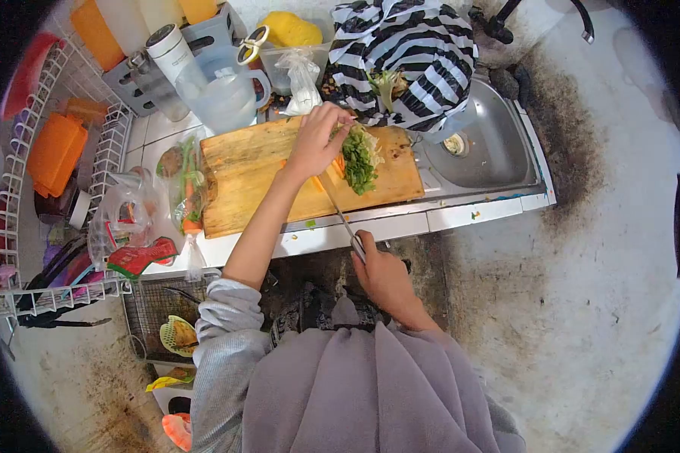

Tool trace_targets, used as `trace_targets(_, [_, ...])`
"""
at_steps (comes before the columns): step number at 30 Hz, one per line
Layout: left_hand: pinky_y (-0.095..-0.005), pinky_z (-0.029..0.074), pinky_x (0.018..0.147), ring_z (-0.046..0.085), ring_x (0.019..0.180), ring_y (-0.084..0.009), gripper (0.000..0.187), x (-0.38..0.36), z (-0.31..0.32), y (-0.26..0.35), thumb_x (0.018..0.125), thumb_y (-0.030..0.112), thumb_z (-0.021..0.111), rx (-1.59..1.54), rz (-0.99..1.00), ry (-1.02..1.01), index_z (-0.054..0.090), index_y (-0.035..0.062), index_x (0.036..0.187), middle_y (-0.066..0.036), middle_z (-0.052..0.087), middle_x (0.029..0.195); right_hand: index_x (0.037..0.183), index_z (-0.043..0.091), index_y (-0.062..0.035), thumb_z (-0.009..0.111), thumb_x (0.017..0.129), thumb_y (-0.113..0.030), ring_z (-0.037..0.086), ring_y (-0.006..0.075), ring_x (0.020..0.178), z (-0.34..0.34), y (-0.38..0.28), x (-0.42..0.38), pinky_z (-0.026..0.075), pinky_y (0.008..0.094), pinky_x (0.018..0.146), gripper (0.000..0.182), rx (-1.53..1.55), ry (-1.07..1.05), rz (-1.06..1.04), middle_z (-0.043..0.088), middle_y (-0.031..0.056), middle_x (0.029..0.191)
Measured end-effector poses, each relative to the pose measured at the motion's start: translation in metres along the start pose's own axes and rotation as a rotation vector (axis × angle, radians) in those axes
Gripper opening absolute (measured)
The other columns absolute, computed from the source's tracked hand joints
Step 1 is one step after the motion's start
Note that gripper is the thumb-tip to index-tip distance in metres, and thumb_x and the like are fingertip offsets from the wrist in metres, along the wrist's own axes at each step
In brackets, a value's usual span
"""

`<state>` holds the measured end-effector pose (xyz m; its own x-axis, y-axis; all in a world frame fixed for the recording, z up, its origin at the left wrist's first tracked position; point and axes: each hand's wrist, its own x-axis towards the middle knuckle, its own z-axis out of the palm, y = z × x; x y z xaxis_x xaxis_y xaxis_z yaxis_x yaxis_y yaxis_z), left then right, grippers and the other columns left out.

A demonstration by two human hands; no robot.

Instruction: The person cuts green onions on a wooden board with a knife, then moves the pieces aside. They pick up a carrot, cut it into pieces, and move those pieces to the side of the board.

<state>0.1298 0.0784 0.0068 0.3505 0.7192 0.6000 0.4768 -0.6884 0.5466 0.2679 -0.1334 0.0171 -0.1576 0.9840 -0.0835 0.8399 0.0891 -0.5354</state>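
Observation:
My right hand (389,279) is wrapped around the handle of a knife (338,208), whose blade points away from me over the wooden cutting board (249,177). Above the board's middle, my left hand (321,140) is closed, its fingers bent towards the thumb beside the chopped vegetables. Whatever it may hold is hidden. Chopped green leaves (360,162) lie in a pile just right of it, with pale shreds (375,147) along their far edge. Cut orange strips, which look like carrot (338,166), lie between the greens and the blade.
A bag of vegetables (185,185) lies left of the board, near a white wire rack (113,151). Behind stand a clear pitcher (223,94) and a striped plastic bag (423,53) with scraps on it. A metal sink (499,143) is at the right.

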Motion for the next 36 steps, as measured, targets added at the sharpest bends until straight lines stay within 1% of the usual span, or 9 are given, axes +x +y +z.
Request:
trace_targets(6, [-0.0346,0.035,0.078,0.05,0.092,-0.0232,0.013,0.015,-0.006,0.004,0.083,0.006,0.057,-0.05,0.067,0.02,0.056,0.0097,0.096,-0.004,0.053,0.091,0.119,0.039,-0.0105,0.052,0.09,-0.025,0.061,0.0419,0.062,-0.018,-0.009,0.001,0.049,0.052,0.055,0.035,-0.008,-0.019,0.069,0.062,0.0216,0.066])
trace_targets(8, [-0.0343,0.035,0.077,0.05,0.091,-0.023,0.013,0.013,-0.006,0.004,0.083,0.006,0.057,-0.041,0.07,0.01,0.056,0.01,0.095,-0.004,0.053,0.091,0.12,0.038,-0.0094,0.051,0.091,-0.023,0.06,0.0434,0.06,-0.016,-0.006,0.0,0.047,0.053,0.054,0.035,0.018,-0.016,0.037,0.061,0.0229,0.065])
trace_targets(17, [-0.0361,0.035,0.079,0.05,0.092,-0.0259,0.011,0.0,-0.003,-0.004,0.085,0.009,0.054,-0.02,0.041,-0.017,0.057,0.01,0.096,-0.005,0.053,0.093,0.12,0.037,-0.0064,0.05,0.092,-0.022,0.059,0.0457,0.06,-0.004,-0.006,0.001,0.046,0.0548,0.054,0.034,0.062,-0.043,0.03,0.06,0.025,0.065])
trace_targets(19, [-0.038,0.037,0.083,0.05,0.097,-0.0285,0.01,-0.002,-0.003,-0.007,0.086,0.007,0.054,-0.015,0.022,-0.06,0.055,0.0057,0.096,-0.008,0.054,0.096,0.12,0.037,-0.0063,0.05,0.091,-0.022,0.059,0.0457,0.06,-0.002,-0.007,0.002,0.046,0.0549,0.054,0.035,0.056,-0.049,0.039,0.06,0.0251,0.065])
trace_targets(23, [-0.0376,0.035,0.082,0.049,0.094,-0.0269,0.012,-0.004,0.002,-0.013,0.084,0.009,0.055,0.004,0.042,-0.052,0.054,0.009,0.096,-0.007,0.053,0.093,0.12,0.037,-0.0061,0.049,0.091,-0.023,0.059,0.0459,0.06,-0.004,-0.011,0.002,0.047,0.0554,0.054,0.035,0.003,-0.073,0.061,0.06,0.0251,0.064])
trace_targets(25, [-0.0381,0.034,0.083,0.05,0.095,-0.0267,0.012,-0.006,-0.003,-0.01,0.083,0.011,0.055,-0.004,-0.01,-0.153,0.054,0.0084,0.095,-0.007,0.052,0.092,0.12,0.037,-0.0059,0.049,0.091,-0.023,0.059,0.0458,0.059,-0.005,-0.016,0.005,0.047,0.0554,0.054,0.035,-0.025,-0.104,0.078,0.06,0.025,0.064])
trace_targets(32, [-0.0381,0.035,0.082,0.05,0.095,-0.0266,0.013,-0.017,-0.012,-0.009,0.083,0.013,0.053,0.045,-0.1,-0.247,0.053,0.0083,0.095,-0.007,0.052,0.09,0.121,0.037,-0.0047,0.049,0.09,-0.023,0.061,0.0403,0.058,0.011,-0.019,0.002,0.048,0.0509,0.051,0.038,-0.18,-0.148,0.087,0.062,0.0204,0.065])
trace_targets(34, [-0.0389,0.035,0.08,0.05,0.094,-0.0273,0.013,-0.01,-0.006,-0.012,0.084,0.014,0.053,-0.023,-0.029,-0.116,0.053,0.0075,0.095,-0.008,0.052,0.091,0.121,0.037,-0.0045,0.05,0.09,-0.023,0.062,0.0392,0.058,0.007,-0.016,0.004,0.048,0.0501,0.051,0.038,-0.2,-0.131,0.073,0.062,0.0196,0.065])
trace_targets(36, [-0.0392,0.035,0.08,0.05,0.094,-0.0278,0.014,-0.005,0.001,-0.013,0.084,0.015,0.052,0.028,-0.017,-0.151,0.053,0.007,0.096,-0.009,0.053,0.092,0.121,0.037,-0.0058,0.051,0.09,-0.024,0.062,0.04,0.059,-0.004,-0.009,0.002,0.048,0.051,0.052,0.038,-0.089,-0.083,0.041,0.062,0.0201,0.065])
